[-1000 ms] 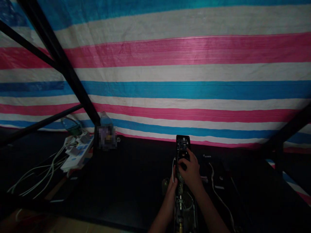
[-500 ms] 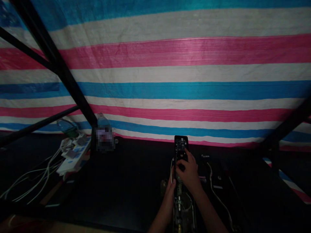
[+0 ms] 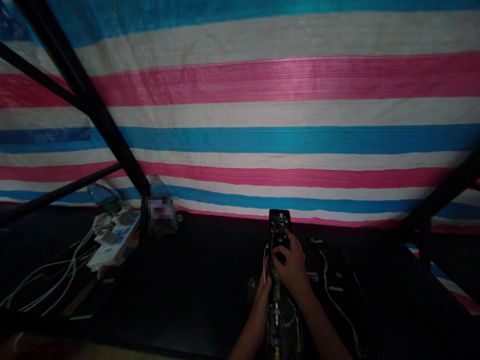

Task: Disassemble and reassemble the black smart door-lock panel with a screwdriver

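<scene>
A long, narrow black device [image 3: 280, 241] lies lengthwise before me, with a circuit board [image 3: 278, 222] exposed at its far end. Metal lock-like parts [image 3: 276, 315] and thin wires run down its near half. My left hand [image 3: 265, 280] wraps its left edge, beside a white wire [image 3: 264, 262] that loops there. Over the middle of the device, my right hand [image 3: 292, 262] curls thumb and a finger into a pinch, while another finger reaches forward to the board's lower edge. What the pinch holds is too small and dark to make out.
Right of the device lie a pale cable [image 3: 330, 287], a dark rod-like tool [image 3: 358, 280] and small parts [image 3: 336, 288]. A power strip [image 3: 114, 245] with white cords and a bottle [image 3: 160, 205] stand left. Black frame bars [image 3: 99, 125] and striped sheeting [image 3: 262, 80] enclose the table.
Almost nothing differs. Both hands keep their places on the device, with at most a slight shift of the right fingers.
</scene>
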Motion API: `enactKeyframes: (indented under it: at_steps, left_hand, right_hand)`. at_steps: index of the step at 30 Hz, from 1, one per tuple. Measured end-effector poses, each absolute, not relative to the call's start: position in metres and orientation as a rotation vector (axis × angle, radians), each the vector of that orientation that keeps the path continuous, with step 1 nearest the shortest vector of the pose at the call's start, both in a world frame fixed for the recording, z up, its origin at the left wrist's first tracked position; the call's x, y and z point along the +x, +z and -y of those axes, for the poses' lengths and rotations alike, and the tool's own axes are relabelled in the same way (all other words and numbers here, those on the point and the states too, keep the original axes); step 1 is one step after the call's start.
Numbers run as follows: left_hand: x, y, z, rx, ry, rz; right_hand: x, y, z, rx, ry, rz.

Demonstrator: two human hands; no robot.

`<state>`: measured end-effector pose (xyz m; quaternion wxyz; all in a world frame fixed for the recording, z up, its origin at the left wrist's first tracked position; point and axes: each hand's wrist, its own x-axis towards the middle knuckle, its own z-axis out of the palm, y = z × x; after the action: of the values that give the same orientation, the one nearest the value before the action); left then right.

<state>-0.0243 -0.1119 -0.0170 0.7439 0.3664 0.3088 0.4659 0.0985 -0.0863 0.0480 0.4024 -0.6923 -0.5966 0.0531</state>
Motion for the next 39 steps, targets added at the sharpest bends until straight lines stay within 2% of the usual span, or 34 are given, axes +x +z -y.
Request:
enactKeyframes:
  at_steps: [39]
  left_hand:
    - [-0.021, -0.037, 0.1, 0.887, 1.075, -0.784]
  right_hand:
    - [0.096, 0.048, 0.088, -1.787, 0.113, 1.511]
